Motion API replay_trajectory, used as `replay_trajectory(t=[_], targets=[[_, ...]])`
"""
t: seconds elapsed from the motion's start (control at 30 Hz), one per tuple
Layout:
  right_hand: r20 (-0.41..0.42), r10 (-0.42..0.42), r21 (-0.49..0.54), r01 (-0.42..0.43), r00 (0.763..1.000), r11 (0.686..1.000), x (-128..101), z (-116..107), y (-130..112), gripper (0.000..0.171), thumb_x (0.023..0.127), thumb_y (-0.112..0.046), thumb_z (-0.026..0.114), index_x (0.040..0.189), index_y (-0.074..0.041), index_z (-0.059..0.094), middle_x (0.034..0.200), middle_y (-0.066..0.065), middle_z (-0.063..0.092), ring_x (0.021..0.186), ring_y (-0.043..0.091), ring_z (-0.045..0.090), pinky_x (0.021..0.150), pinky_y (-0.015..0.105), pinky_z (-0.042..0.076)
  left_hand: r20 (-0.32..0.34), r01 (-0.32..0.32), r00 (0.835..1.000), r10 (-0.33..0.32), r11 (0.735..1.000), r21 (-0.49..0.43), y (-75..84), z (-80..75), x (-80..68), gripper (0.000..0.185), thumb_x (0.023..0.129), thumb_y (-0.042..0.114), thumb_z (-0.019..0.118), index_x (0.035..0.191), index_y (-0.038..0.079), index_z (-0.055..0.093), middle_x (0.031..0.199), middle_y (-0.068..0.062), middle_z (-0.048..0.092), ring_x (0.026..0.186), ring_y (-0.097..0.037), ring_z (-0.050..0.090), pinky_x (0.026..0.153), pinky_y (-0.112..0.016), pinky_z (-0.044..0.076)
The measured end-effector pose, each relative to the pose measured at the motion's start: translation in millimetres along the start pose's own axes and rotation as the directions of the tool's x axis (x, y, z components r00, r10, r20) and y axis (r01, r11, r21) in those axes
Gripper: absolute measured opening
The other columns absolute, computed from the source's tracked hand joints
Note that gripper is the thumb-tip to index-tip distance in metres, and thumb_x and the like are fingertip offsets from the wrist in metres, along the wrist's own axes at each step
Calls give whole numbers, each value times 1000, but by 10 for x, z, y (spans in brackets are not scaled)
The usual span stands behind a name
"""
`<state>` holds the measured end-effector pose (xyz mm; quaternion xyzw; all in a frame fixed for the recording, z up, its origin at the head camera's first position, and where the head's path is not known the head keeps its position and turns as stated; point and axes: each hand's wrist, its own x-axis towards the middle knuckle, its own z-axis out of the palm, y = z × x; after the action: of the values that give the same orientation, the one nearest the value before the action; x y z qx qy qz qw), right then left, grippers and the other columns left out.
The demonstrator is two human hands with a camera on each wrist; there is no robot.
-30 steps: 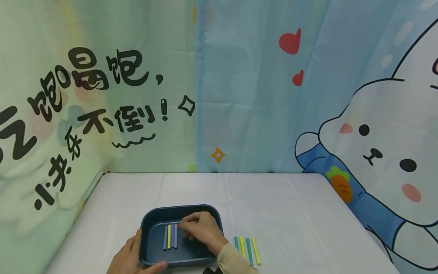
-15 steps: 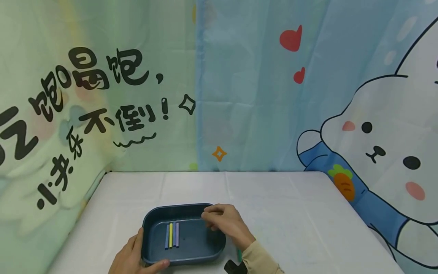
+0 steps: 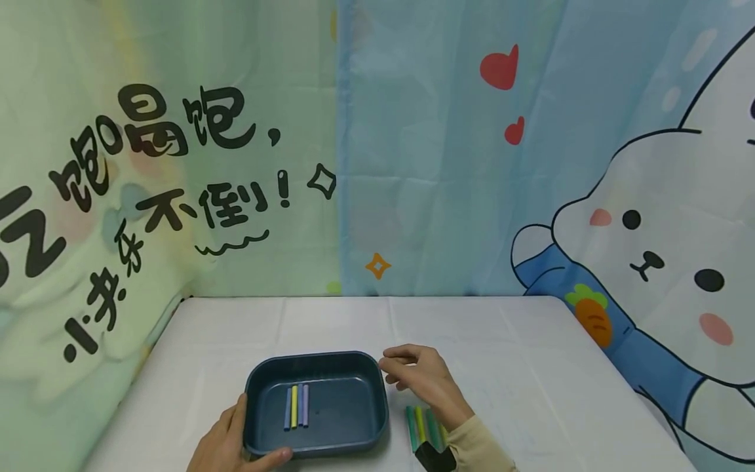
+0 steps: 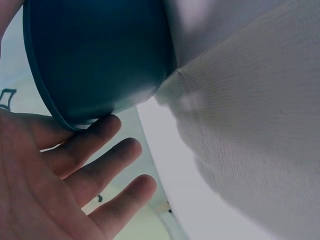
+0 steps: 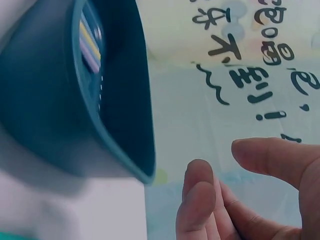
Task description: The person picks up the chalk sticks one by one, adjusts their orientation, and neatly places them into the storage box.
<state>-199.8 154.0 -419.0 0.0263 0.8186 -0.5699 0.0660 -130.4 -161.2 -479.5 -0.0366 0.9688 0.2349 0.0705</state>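
Note:
A dark blue rectangular tray (image 3: 348, 419) stands on the white-covered table, with several thin chalk-like sticks (image 3: 295, 406) in blue, yellow and purple lying side by side in it. My left hand (image 3: 227, 436) holds the tray's near left corner, thumb by the front rim and fingers along the left side. In the left wrist view its fingers (image 4: 107, 170) are spread, one touching the rim. Just off the tray's right rim is my right hand (image 3: 425, 380), which holds nothing; the right wrist view shows its thumb (image 5: 265, 155) apart from the fingers.
Green and yellow sticks (image 3: 411, 426) lie on the table right of the tray, partly hidden by the right wrist and a black strap piece (image 3: 435, 457). Behind the table (image 3: 519, 367) hangs a printed curtain (image 3: 425, 196).
My right hand has moved out of the tray to the right, past its rim. The left hand stays at the tray's corner, and the sticks inside keep their places.

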Motion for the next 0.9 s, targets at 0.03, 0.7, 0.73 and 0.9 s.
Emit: replay_trajectory(t=[0.03, 0.7, 0.73, 0.9], targets=[[-15, 1, -8, -2, 1000, 1000, 3, -24, 8, 37, 90, -33, 77, 116, -8, 74, 97, 6, 72, 80, 25, 69, 77, 44, 58, 1, 1, 1000, -1, 1000, -2, 0, 0, -2, 139, 66, 88, 66, 153, -14, 27, 136, -35, 50, 116, -46, 58, 93, -61, 51], [-137, 107, -110, -122, 985, 986, -85, -439, 311, 44, 88, -33, 78, 120, -2, 72, 96, 6, 72, 79, 25, 69, 75, 42, 58, -14, 3, 1000, -3, 1000, 4, 3, 15, -11, 140, 65, 89, 66, 152, -14, 27, 136, -35, 51, 116, -46, 58, 93, -61, 51], [-139, 114, -120, -131, 984, 984, -87, -456, 336, 45, 88, -34, 78, 120, -2, 71, 96, 6, 72, 79, 24, 69, 76, 42, 58, -11, 4, 1000, -4, 1000, 4, 2, 14, -9, 141, 65, 89, 66, 152, -14, 27, 136, -35, 51, 116, -46, 58, 93, -61, 51], [-147, 156, -151, -178, 977, 973, -123, -535, 461, 42, 89, -32, 77, 118, -1, 72, 95, 8, 73, 77, 21, 67, 74, 41, 58, -3, 4, 1000, -4, 1000, -2, 0, 12, -6, 140, 66, 88, 66, 152, -15, 27, 137, -35, 50, 117, -46, 58, 94, -62, 51]])
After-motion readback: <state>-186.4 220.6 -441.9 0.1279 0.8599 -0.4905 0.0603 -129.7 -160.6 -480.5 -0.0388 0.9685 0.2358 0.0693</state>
